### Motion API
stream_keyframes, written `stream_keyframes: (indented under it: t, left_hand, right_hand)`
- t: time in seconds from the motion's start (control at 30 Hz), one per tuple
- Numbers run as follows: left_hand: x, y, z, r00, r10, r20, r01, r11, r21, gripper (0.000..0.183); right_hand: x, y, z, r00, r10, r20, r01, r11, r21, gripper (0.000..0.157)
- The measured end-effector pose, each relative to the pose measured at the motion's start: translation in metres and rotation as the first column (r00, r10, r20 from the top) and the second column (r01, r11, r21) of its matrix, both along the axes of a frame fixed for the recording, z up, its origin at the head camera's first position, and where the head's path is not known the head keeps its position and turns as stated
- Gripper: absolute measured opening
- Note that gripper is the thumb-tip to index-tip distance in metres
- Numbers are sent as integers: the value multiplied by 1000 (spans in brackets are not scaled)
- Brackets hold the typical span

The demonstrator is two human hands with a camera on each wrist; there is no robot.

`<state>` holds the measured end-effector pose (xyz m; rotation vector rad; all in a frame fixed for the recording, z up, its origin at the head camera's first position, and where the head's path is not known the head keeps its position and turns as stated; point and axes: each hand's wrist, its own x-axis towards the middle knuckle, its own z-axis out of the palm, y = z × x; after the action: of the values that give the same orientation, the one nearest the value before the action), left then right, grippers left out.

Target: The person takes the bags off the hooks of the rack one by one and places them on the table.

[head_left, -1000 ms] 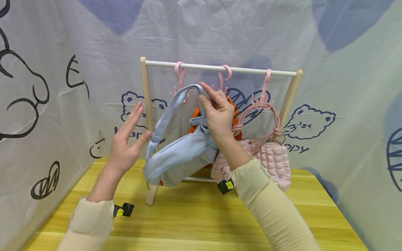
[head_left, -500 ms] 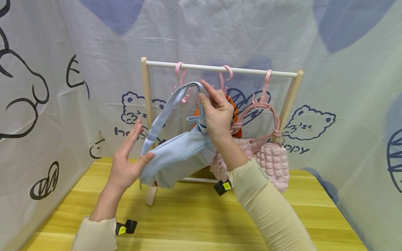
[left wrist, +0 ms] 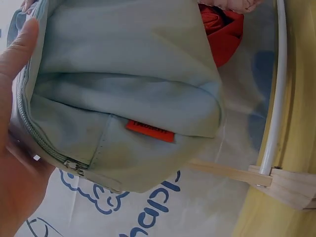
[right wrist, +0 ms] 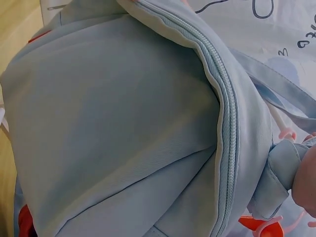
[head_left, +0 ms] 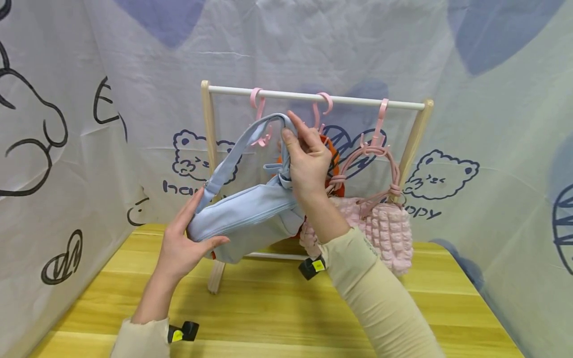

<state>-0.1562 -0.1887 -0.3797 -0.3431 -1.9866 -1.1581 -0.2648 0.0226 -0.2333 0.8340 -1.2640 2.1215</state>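
Note:
My right hand (head_left: 309,161) pinches the shoulder strap (head_left: 235,151) of a light-blue shoulder bag (head_left: 243,214) near its knotted end, holding the bag up before the rack. At the bag's left end is my left hand (head_left: 179,246), thumb across the near side and fingers along the far side, gripping it. In the left wrist view, the thumb lies at the zipper edge and a small orange-red label (left wrist: 150,131) shows on the side. The right wrist view has the long zipper (right wrist: 229,123) facing the camera. Behind the strap hangs a pink hanger (head_left: 261,139) with small hooks.
A wooden rack with a white rail (head_left: 286,94) stands on the wood-grain table (head_left: 277,308). A pink puffy bag (head_left: 389,233) hangs at its right. An orange bag (head_left: 333,149) is partly hidden behind my right hand, below another pink hanger (head_left: 324,102).
My left hand has come from beside the bag to grip its left end. The bag has shifted slightly left, with the strap still in my right hand.

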Motion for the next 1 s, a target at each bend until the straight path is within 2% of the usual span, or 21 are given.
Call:
stream_keyframes:
  t: [0.13,0.27,0.47,0.57,0.63,0.8,1.0]
  left_hand:
    - [0,1,-6,1000,4,-19,-3,999,46,106]
    - [-2,2,-10,992,-7,-125,17,996,86,94]
    - [-7,1,-13,954,-19,-301,65,988,142,76]
    - [-7,0,-12,934,-2,-356,67,983,169,67]
    - [-7,-1,-12,930,14,-368,57,982,182,63]
    - [-5,-1,-11,943,63,-327,10,976,217,55]
    - [-4,-2,-11,950,104,-296,-19,961,274,48]
  right_hand:
    - [0,-3,0,999,35,13,-35,999,-35,35]
    - [0,-5,-1,998,56,43,-54,997,-56,35]
    - [0,-4,-8,985,74,158,-67,996,-51,35]
    - [-1,-3,-12,976,82,204,-78,997,-26,36]
    - [-3,-3,-15,970,90,227,-90,996,-11,36]
    - [-5,0,-25,965,81,250,-104,992,77,36]
    - [-6,5,-38,975,98,199,-139,968,207,40]
